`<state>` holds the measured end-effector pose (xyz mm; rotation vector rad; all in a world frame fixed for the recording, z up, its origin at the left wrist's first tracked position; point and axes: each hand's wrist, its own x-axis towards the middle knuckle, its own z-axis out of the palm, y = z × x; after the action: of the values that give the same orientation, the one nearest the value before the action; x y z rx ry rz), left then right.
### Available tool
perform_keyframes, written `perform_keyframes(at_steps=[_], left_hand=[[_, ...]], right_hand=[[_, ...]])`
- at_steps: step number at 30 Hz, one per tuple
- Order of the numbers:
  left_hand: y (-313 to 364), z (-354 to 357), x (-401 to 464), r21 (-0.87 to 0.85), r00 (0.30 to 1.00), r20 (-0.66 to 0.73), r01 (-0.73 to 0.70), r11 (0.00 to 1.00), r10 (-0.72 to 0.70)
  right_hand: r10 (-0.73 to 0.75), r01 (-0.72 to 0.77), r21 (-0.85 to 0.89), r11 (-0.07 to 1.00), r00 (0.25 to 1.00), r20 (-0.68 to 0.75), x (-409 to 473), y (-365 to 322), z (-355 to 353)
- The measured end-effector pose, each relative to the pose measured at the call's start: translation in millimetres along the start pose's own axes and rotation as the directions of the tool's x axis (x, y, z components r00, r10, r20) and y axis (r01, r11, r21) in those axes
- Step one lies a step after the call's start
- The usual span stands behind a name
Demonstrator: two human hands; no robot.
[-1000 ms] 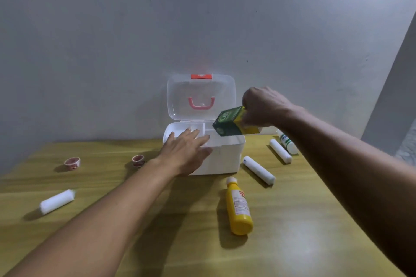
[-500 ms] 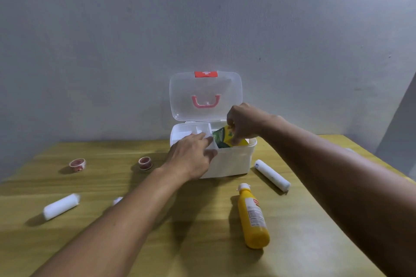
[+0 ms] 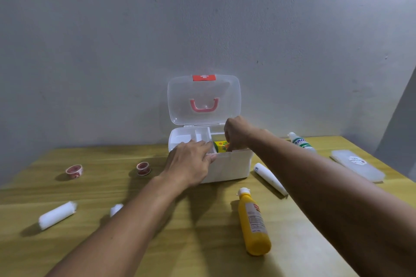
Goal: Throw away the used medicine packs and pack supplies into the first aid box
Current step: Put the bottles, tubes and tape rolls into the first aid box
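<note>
We've got our R hand [image 3: 236, 134] dipped into the first aid box [image 3: 234, 167], fingers curled down and pinching the yellow-green medicine carton [image 3: 220, 146]. The carton sits inside the box, in the front-right compartment, just below and left of our R fingertips, which touch its right end; whether it rests on the box floor we can't tell. Our L hand [image 3: 191, 164] lies flat on the box's front rim, fingers spread open and holding nothing, tips just beside the carton's left edge. Box lid [image 3: 203, 99] stands upright at the back w/ its pink handle [image 3: 204, 105].

On the wooden table [image 3: 157, 249]: yellow bottle [image 3: 253, 224] on its side, near the box front; a white tube [image 3: 270, 177] beside the box's right wall; green-label bottle [image 3: 300, 141] and a clear flat case [image 3: 358, 165] further right. To the left, 2 tape rolls [image 3: 74, 170] [image 3: 143, 167], a gauze roll [image 3: 57, 215] and a smaller white roll [image 3: 116, 209] partly behind our L forearm.
</note>
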<state>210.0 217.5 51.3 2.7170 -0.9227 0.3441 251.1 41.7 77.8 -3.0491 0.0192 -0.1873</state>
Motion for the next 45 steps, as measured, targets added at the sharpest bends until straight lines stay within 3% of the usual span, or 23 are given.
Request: perform_keyframes(at_steps=[4,8,11,16,19,22,26,34,37,39,42,45], left_hand=[[0.8,-0.2,-0.9,-0.018,0.998,0.01,0.054,0.998,-0.054],[6.9,1.3,2.4,0.022,0.998,-0.013,0.061,0.998,-0.06],[25.0,5.2,9.4,0.061,0.994,-0.104,-0.008,0.998,0.014],[72.2,15.1,22.8,0.047,0.973,-0.081,-0.213,0.976,0.217],[92.7,24.0,27.4,0.057,0.968,-0.035,-0.247,0.967,0.249],[104.4,34.5,32.2,0.129,0.963,-0.013,-0.265,0.956,0.269],[109.1,43.4,35.5,0.162,0.973,-0.035,-0.221,0.962,0.229],[109.1,47.0,38.2,0.129,0.973,-0.059,-0.212,0.969,0.221],[105.8,41.4,37.8,0.092,0.971,-0.115,-0.2,0.975,0.21],[97.3,34.2,39.0,0.099,0.964,-0.207,-0.148,0.984,0.166],[72.3,19.7,39.4,0.068,0.971,-0.235,-0.028,0.997,0.043],[39.7,5.5,35.6,0.032,0.977,-0.192,0.098,0.995,-0.09]], right_hand=[[0.05,-0.05,0.047,0.998,0.999,0.015,-7.5,2.1,-10.0],[0.035,0.019,0.192,0.981,0.961,-0.274,-29.5,17.6,-31.5],[0.127,0.006,0.299,0.954,0.897,-0.423,-51.4,51.7,-43.4],[0.364,-0.317,0.202,0.927,0.891,-0.272,-97.6,135.6,-36.7],[0.558,-0.545,0.122,0.83,0.807,-0.194,-128.7,179.9,-20.4],[0.682,-0.675,0.096,0.731,0.721,-0.123,-157.7,207.5,-4.2],[0.728,-0.716,0.139,0.684,0.679,-0.09,-173.0,226.3,13.6],[0.743,-0.687,0.283,0.669,0.622,-0.248,-171.3,214.8,13.5],[0.679,-0.573,0.367,0.733,0.654,-0.334,-159.6,189.9,-8.0],[0.577,-0.448,0.383,0.808,0.735,-0.357,-146.2,168.1,-23.3],[0.382,-0.276,0.325,0.904,0.863,-0.329,-120.8,132.7,-39.6],[0.193,-0.128,0.219,0.967,0.932,-0.308,-97.9,94.7,-50.6]])
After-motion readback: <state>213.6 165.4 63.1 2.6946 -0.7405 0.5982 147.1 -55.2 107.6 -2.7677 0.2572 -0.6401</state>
